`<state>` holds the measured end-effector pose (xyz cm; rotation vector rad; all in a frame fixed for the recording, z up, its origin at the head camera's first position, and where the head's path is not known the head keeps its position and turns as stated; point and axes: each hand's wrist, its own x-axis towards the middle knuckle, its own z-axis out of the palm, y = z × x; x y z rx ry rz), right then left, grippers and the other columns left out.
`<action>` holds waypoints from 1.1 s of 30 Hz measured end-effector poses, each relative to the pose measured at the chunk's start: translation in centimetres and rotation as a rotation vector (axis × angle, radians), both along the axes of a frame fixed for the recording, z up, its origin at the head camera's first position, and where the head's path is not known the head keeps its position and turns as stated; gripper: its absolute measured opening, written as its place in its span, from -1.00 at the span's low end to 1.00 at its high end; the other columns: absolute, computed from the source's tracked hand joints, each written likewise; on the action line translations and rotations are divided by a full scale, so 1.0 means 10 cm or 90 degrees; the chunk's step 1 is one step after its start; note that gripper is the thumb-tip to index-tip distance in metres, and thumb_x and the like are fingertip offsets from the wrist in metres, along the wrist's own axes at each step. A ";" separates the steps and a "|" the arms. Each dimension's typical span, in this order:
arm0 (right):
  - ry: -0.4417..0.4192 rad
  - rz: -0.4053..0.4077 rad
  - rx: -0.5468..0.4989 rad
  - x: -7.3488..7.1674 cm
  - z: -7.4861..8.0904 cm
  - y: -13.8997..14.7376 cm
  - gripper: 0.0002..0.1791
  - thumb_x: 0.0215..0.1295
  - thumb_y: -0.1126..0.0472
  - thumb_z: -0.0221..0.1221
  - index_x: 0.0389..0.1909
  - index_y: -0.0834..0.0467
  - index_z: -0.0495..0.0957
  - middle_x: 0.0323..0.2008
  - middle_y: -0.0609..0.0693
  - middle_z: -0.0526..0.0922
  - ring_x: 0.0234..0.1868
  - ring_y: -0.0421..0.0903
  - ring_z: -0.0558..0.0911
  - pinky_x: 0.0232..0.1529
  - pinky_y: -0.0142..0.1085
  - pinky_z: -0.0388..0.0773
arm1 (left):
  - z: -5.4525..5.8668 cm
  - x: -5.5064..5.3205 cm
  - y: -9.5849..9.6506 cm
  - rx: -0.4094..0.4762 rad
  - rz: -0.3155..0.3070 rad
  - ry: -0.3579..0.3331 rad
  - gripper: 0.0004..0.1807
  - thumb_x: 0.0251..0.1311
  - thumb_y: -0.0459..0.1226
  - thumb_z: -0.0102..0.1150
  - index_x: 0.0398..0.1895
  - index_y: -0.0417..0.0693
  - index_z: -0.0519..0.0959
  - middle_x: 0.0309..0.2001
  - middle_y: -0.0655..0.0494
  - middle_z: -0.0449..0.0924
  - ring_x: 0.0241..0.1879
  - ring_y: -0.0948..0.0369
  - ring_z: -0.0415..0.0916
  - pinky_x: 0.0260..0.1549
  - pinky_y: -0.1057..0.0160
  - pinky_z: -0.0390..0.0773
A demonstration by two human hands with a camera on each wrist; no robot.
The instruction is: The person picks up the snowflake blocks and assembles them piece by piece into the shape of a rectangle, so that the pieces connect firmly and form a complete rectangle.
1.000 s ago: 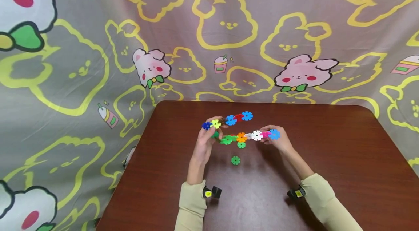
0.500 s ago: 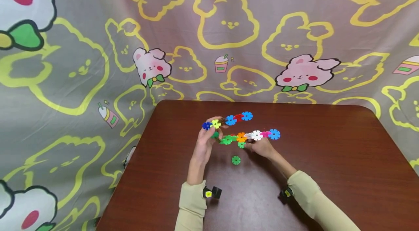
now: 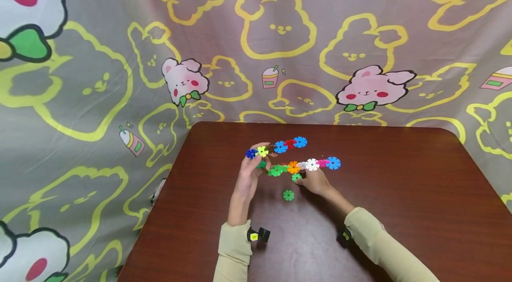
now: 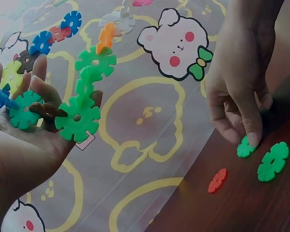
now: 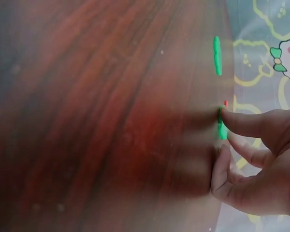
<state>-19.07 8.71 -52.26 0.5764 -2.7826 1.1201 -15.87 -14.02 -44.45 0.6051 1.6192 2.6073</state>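
Observation:
My left hand (image 3: 247,176) is raised above the table and holds a long chain of interlocking snowflake discs (image 3: 294,167). The chain bends through the hand, with blue, red, brown and yellow discs on one arm and green, orange, white and pink ones on the other. In the left wrist view, green and brown discs of it lie against the palm. My right hand (image 3: 318,182) is down at the tabletop beneath the chain. Its thumb and fingertips pinch a small green snowflake disc (image 4: 246,147) at the edges. The chain partly covers the right hand in the head view.
Another green disc (image 3: 288,195) lies on the brown table (image 3: 400,184), nearer the body. A red disc (image 4: 217,180) also lies there, mostly hidden from the head view by the chain. A patterned cloth (image 3: 280,42) hangs behind and left of the table.
My right hand has left the blue and pink end of the chain, moved left and down, and taken hold of a green disc on the table. The left hand and chain stay nearly still.

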 end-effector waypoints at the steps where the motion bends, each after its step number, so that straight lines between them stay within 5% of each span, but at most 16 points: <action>1: -0.003 -0.001 -0.006 0.00 -0.01 0.00 -0.67 0.03 0.36 0.54 -0.28 0.41 0.61 -0.41 0.17 0.64 -0.32 0.10 0.58 -0.20 0.02 0.57 | 0.00 0.00 0.00 0.000 0.000 0.000 -0.65 0.50 -0.26 -0.13 0.18 0.15 0.58 -0.09 0.03 0.69 -0.40 0.25 0.46 -0.28 0.30 0.47; 8: -0.067 -0.020 -0.119 -0.03 -0.06 0.10 -0.76 0.05 0.44 0.48 -0.48 0.35 0.54 -0.56 0.02 0.52 -0.46 -0.14 0.45 -0.34 -0.23 0.44 | 0.00 0.01 0.01 0.004 -0.006 -0.001 -0.65 0.51 -0.27 -0.14 0.18 0.16 0.58 -0.09 0.07 0.72 -0.41 0.26 0.46 -0.28 0.30 0.47; 12: -0.143 -0.043 -0.113 -0.02 0.01 0.19 -0.71 0.16 0.30 0.45 -0.61 0.29 0.56 -0.65 -0.06 0.54 -0.55 -0.24 0.40 -0.46 -0.30 0.33 | -0.01 0.00 0.01 0.002 -0.007 0.000 -0.64 0.51 -0.27 -0.14 0.18 0.17 0.59 -0.09 0.09 0.72 -0.41 0.27 0.46 -0.29 0.30 0.48; 15: -0.229 -0.055 -0.122 -0.03 0.11 0.24 -0.73 0.25 0.22 0.41 -0.48 0.33 0.61 -0.61 -0.02 0.63 -0.55 -0.20 0.47 -0.48 -0.34 0.36 | -0.02 0.00 0.00 -0.003 -0.006 0.001 -0.63 0.51 -0.27 -0.14 0.19 0.19 0.59 -0.10 0.12 0.72 -0.41 0.26 0.46 -0.31 0.30 0.49; 17: -0.258 -0.044 -0.201 -0.04 0.18 0.27 -0.80 0.26 0.32 0.35 -0.33 0.42 0.60 -0.53 0.04 0.67 -0.52 -0.16 0.51 -0.46 -0.34 0.43 | -0.02 0.00 0.00 -0.005 -0.006 -0.001 -0.63 0.51 -0.27 -0.16 0.19 0.19 0.58 -0.10 0.13 0.71 -0.40 0.25 0.46 -0.33 0.31 0.49; 21: -0.165 0.020 -0.315 -0.06 0.31 0.36 -0.79 0.13 0.60 0.21 -0.18 0.48 0.56 -0.44 0.12 0.65 -0.50 -0.08 0.55 -0.48 -0.32 0.55 | -0.02 0.00 0.00 -0.006 -0.004 -0.007 -0.64 0.52 -0.25 -0.16 0.20 0.18 0.57 -0.10 0.11 0.71 -0.40 0.24 0.46 -0.34 0.30 0.48; 25: -0.064 0.018 -0.278 -0.07 0.47 0.50 -0.80 0.18 0.56 0.24 -0.15 0.46 0.65 -0.38 0.18 0.69 -0.45 -0.13 0.55 -0.45 -0.39 0.53 | -0.04 0.00 0.00 -0.008 -0.004 -0.013 -0.66 0.52 -0.23 -0.13 0.20 0.16 0.57 -0.10 0.10 0.71 -0.40 0.24 0.46 -0.31 0.29 0.48; 33: -0.107 -0.073 -0.261 -0.04 0.84 0.79 -0.71 0.40 0.22 0.35 0.00 0.33 0.68 -0.19 0.24 0.74 -0.29 -0.22 0.70 -0.23 -0.36 0.65 | -0.08 0.02 0.00 -0.017 -0.012 -0.023 -0.68 0.52 -0.21 -0.10 0.19 0.14 0.57 -0.08 0.06 0.70 -0.39 0.24 0.46 -0.29 0.29 0.48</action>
